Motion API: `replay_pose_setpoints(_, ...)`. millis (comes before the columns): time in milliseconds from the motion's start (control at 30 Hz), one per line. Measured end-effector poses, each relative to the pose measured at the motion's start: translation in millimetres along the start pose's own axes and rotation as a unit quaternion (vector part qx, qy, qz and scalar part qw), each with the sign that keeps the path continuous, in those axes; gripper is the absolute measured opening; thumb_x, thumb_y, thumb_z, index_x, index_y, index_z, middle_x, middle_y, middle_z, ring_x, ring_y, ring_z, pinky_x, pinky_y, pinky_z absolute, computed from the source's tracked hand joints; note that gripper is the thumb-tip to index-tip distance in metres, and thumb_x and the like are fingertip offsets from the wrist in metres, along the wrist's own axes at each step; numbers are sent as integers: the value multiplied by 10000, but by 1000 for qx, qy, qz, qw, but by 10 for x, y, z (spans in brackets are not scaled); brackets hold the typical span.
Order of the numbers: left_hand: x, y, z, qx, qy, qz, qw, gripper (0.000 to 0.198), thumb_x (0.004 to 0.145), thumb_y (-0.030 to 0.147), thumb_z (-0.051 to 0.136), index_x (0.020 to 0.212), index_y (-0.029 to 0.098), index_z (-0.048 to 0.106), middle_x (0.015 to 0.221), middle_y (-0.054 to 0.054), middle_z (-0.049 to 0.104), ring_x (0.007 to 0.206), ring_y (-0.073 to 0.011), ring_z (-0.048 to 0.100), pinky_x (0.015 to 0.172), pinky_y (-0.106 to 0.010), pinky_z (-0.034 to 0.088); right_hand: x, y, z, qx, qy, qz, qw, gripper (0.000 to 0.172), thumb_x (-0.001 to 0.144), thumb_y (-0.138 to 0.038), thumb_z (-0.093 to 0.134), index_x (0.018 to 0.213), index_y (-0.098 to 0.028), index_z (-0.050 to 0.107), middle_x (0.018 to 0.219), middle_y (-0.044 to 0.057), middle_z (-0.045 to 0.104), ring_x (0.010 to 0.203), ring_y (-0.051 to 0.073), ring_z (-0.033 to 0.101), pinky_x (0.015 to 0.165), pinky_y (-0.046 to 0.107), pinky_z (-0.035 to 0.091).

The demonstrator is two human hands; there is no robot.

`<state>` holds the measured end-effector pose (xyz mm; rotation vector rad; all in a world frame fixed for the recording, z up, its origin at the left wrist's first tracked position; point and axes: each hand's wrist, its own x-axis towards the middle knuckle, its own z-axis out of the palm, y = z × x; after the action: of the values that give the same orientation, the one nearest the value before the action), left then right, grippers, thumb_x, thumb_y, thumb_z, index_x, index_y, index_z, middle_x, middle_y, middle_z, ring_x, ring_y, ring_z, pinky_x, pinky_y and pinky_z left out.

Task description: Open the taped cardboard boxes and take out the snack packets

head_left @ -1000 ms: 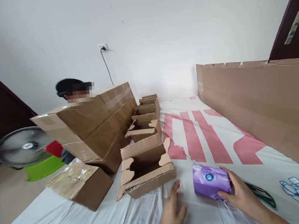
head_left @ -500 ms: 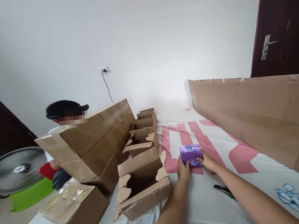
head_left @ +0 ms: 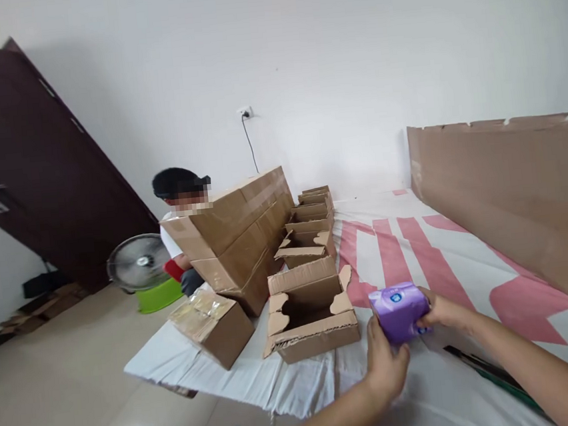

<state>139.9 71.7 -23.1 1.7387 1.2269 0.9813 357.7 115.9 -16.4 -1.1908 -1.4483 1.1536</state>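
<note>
- Purple tissue pack [head_left: 398, 308] held up between both hands, lifted off the white-and-red sheet [head_left: 393, 256], just right of the nearest open carton [head_left: 309, 311].
- Left hand [head_left: 384, 361] cupped under the pack's near lower corner, fingers closed against it.
- Right hand [head_left: 441, 310] clasped on the pack's far right end, thumb and fingers pressed to the wrapper.
- Nearest open carton: flaps up, inside dark and seemingly bare as far as visible; pack not yet inside it, hanging just past its right flap.
- Beyond that carton, a row of more open cartons [head_left: 309, 220] running back toward the wall, insides mostly hidden, so contents impossible to tell.
- Left of the nearest open carton, a closed box [head_left: 213, 325] with crinkled clear film on top; behind it, a stack of long taped cartons [head_left: 238, 234].
- Behind the stack, another person [head_left: 181, 233], seated low and half hidden, hands not visible.
- Further left of the carton, on the floor, a fan [head_left: 137, 262] over something green, and a dark door [head_left: 33, 170] leaning open.
- Right of the carton, across the sheet, a long cardboard panel [head_left: 507, 191] standing on edge.
- Dark slim tool [head_left: 484, 369] lying on the sheet near the right forearm, kind unclear.
- Judged progress: one pack in hand, carton beside it unfilled, none of the open cartons sealed.
</note>
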Motion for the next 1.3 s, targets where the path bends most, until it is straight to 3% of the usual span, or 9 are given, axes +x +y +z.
replay_pose_setpoints(167, -742, -243, -727, 58, -6, 142, 988, 535, 796, 112, 547, 1308, 194, 412, 1232, -133, 547, 1111, -236, 554, 893, -353, 494, -475, -36, 439, 73, -96, 30, 992, 867, 447, -417, 898, 1212, -185, 565, 1123, 117, 693, 1047, 337, 633, 907, 452, 499)
replay_pose_setpoints(300, -883, -262, -1470, 218, 241, 332, 886, 430, 784, 40, 573, 1168, 225, 511, 1046, -82, 529, 1016, -225, 545, 868, -370, 485, -628, -71, 634, 43, -95, 44, 994, 741, 624, -464, 822, 1251, -191, 535, 1231, 140, 643, 1119, 321, 608, 941, 445, 492)
replay_pose_setpoints(400, -690, -101, -1989, 306, 369, 371, 795, 529, 712, 62, 691, 1178, 237, 511, 1143, -100, 527, 1172, -291, 490, 986, -470, 413, -585, -148, 734, 3, -117, 50, 992, 706, 646, -510, 789, 1222, -170, 561, 1165, 141, 675, 1051, 327, 639, 891, 449, 513)
replay_pose_setpoints(533, -236, 125, -2430, 317, 229, 260, 883, 376, 807, 201, 598, 1180, 234, 559, 1092, -87, 656, 1132, -279, 569, 1003, -469, 397, -484, -252, 966, -33, -138, 42, 989, 691, 637, -557, 764, 1174, -163, 583, 1080, 127, 706, 973, 325, 660, 839, 454, 527)
replay_pose_setpoints(600, -32, 190, -2496, 212, 164, 158, 950, 355, 828, 264, 560, 1180, 220, 562, 902, -45, 682, 897, -210, 638, 846, -360, 486, -443, -285, 1075, -34, -140, 41, 989, 689, 662, -557, 742, 1199, -163, 563, 1116, 131, 695, 993, 320, 656, 853, 452, 523)
replay_pose_setpoints(700, 186, 242, -2443, 97, 118, 53, 987, 384, 794, 355, 592, 1142, 194, 574, 756, 0, 635, 680, -149, 588, 612, -241, 460, -391, -334, 1142, -74, -132, 41, 988, 705, 693, -557, 712, 1240, -151, 530, 1144, 145, 680, 1006, 323, 651, 864, 458, 516)
replay_pose_setpoints(900, 352, 248, -2262, 97, 81, 24, 992, 274, 756, 337, 584, 964, 168, 643, 709, 4, 644, 604, -139, 564, 554, -234, 436, -320, -517, 1058, -228, -66, -6, 971, 713, 734, -536, 685, 1292, -142, 485, 1249, 183, 600, 1095, 329, 600, 920, 490, 494)
replay_pose_setpoints(1067, 382, 258, -2264, 132, 82, 12, 988, 279, 722, 226, 601, 989, 191, 673, 944, -43, 723, 826, -195, 638, 750, -300, 490, -190, -748, 1108, -322, 52, -184, 927, 408, 825, -341, 641, 1199, -212, 542, 1207, 123, 601, 1159, 293, 551, 981, 504, 467)
replay_pose_setpoints(1300, 419, 274, -2260, 167, 75, 9, 983, 276, 722, 171, 615, 988, 204, 680, 1002, -45, 739, 956, -219, 665, 879, -336, 494, 118, -1122, 1492, -368, 25, -374, 851, 288, 822, -124, 629, 1093, -218, 597, 1135, 91, 635, 1111, 275, 561, 997, 530, 452)
